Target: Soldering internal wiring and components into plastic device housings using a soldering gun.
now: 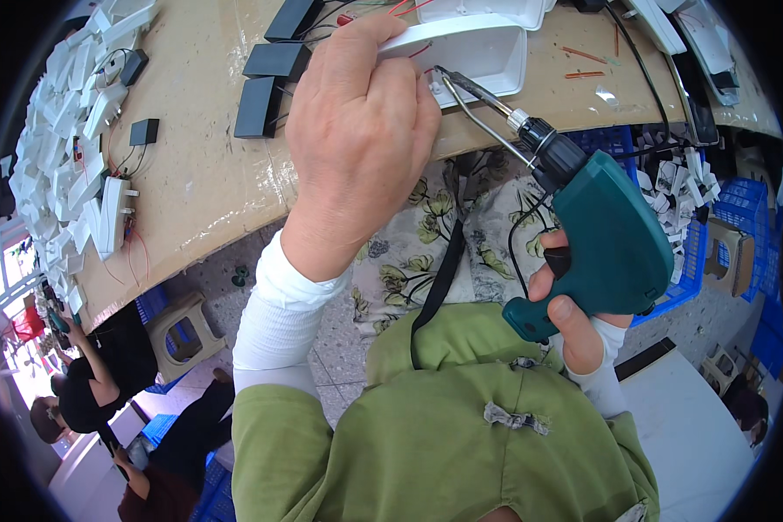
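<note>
From here I see smooth, matt plastic on the gun (616, 244), shiny metal on its tubes (502, 138), glossy plastic on the case (485, 57), matt plastic on the boxes (254, 110), cloth in the smock (426, 426) and glossy patches on the table (204, 165).

One soldering gun (613, 235), two open trays (500, 61) and three copper strips (585, 75) were in view, with at least five black boxes (254, 111), three stools (741, 263) and three other people (83, 404); the white parts (111, 217) were past counting.

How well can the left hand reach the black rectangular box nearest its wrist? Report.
Probably yes: the box lies uncovered beside the left hand, though the hand touches a white plastic case.
</note>
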Available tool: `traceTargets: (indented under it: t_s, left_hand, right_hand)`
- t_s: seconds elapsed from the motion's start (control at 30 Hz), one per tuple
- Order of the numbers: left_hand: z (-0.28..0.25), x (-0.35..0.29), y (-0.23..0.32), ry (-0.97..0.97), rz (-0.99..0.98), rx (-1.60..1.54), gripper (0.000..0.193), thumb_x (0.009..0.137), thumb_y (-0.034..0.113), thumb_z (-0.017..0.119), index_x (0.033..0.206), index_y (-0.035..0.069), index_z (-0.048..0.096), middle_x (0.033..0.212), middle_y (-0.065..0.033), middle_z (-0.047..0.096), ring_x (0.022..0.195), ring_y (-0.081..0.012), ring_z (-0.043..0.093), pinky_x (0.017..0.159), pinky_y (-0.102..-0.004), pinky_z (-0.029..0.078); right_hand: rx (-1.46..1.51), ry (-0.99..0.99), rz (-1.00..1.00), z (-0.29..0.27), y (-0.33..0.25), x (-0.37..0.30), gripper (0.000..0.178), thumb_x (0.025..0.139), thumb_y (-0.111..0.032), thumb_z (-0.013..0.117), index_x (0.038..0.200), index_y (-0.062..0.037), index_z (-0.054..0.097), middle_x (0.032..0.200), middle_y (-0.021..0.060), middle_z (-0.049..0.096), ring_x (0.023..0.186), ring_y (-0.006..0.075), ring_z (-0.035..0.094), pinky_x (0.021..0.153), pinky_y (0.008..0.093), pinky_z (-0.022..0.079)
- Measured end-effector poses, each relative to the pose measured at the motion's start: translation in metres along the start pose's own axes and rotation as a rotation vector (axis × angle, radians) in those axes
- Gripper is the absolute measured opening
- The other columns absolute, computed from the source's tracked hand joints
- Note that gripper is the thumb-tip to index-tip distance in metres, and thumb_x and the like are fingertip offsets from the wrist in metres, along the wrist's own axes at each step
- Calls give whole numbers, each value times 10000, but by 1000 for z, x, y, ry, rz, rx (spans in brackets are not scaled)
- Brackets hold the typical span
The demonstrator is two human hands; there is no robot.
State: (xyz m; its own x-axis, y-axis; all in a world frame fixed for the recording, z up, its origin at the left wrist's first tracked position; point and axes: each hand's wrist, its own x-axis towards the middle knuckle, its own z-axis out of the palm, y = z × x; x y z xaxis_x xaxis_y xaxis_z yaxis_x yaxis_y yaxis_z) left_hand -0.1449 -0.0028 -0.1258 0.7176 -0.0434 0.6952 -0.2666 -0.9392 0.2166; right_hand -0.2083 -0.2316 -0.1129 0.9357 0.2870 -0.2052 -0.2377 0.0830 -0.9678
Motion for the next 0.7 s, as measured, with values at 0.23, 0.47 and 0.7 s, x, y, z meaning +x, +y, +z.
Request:
traceTargets:
  t_s: [0.23,0.47,0.7]
  left_hand:
    - [-1,0,2,-20,-36,5,63,701,29,648,726,18,591,1031,-92,581,676,-181,573,581,-283,473]
    - [0,1,1,-2,1,7,66,699,26,652,726,19,592,1027,-92,582,683,-185,573,584,-285,472]
    - [0,1,2,3,9,11,68,699,26,657,724,20,594,1024,-92,581,680,-184,575,583,-283,472]
  right_hand:
    - [-18,-13,22,-1,-2,-1,613,754,-127,644,1287,19,380,1135,171,524,740,161,572,641,288,476]
    - [6,11,22,0,-2,-2,617,748,-126,638,1288,20,377,1131,176,525,735,162,572,638,285,475]
    - [-5,7,36,1,-4,-1,628,748,-121,636,1297,17,366,1125,177,528,731,163,573,644,289,474]
